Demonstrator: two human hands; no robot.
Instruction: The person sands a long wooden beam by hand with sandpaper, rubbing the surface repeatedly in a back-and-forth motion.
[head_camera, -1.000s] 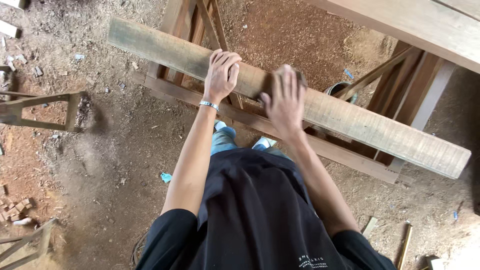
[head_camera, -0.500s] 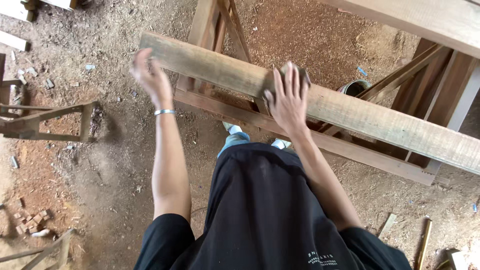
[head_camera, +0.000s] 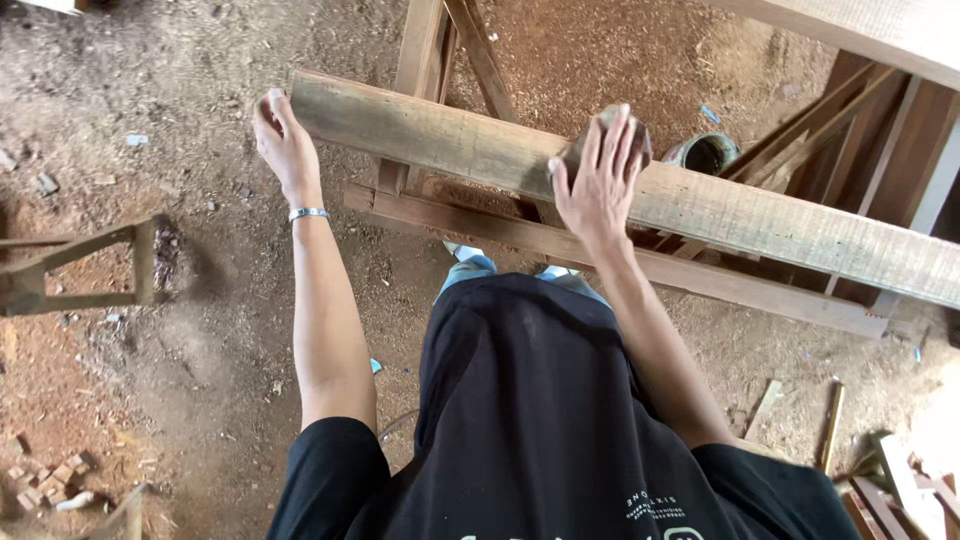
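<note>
A long rough wooden plank lies slanted across a wooden trestle in front of me. My left hand, with a bracelet on its wrist, is at the plank's left end, fingers straight and touching the end face. My right hand lies on top of the plank near its middle, fingers spread over a small brown pad that it presses onto the wood. Most of the pad is hidden under the fingers.
A lower wooden rail runs under the plank. A round can stands on the dirt behind it. A small wooden stand is at the left, brick bits at bottom left, wood scraps at bottom right, a pale beam top right.
My left hand has left the plank's top and moved left to its end. My right hand stays on the pad. The view has shifted so the plank sits further right.
</note>
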